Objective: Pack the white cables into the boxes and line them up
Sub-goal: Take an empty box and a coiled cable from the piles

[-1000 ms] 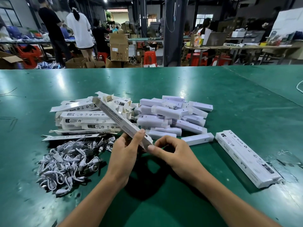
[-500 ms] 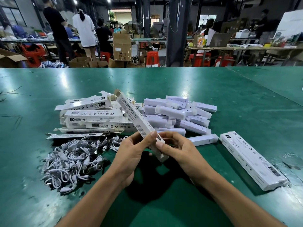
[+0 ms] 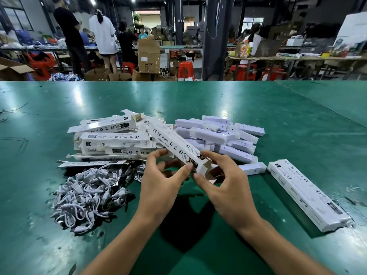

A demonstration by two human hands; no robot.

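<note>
A long white printed box (image 3: 174, 144) slants up and away from me over the green table (image 3: 258, 108). My left hand (image 3: 160, 187) pinches its near end from the left, thumb on the printed face. From the right, my right hand (image 3: 224, 187) holds the same end, where the flap (image 3: 206, 167) stands open. A heap of coiled white cables (image 3: 87, 193) lies at the left front. Behind it sits a pile of empty printed boxes (image 3: 113, 139). Two packed boxes (image 3: 305, 193) lie side by side at the right.
A pile of plain white inner boxes (image 3: 220, 135) lies behind my hands, with one stray piece (image 3: 252, 168) near my right hand. Beyond the table's far edge are people, cardboard cartons, red stools and other work tables.
The box has turned in my hands, so its certification print now faces up. Its near end flap has come open. My view has shifted slightly.
</note>
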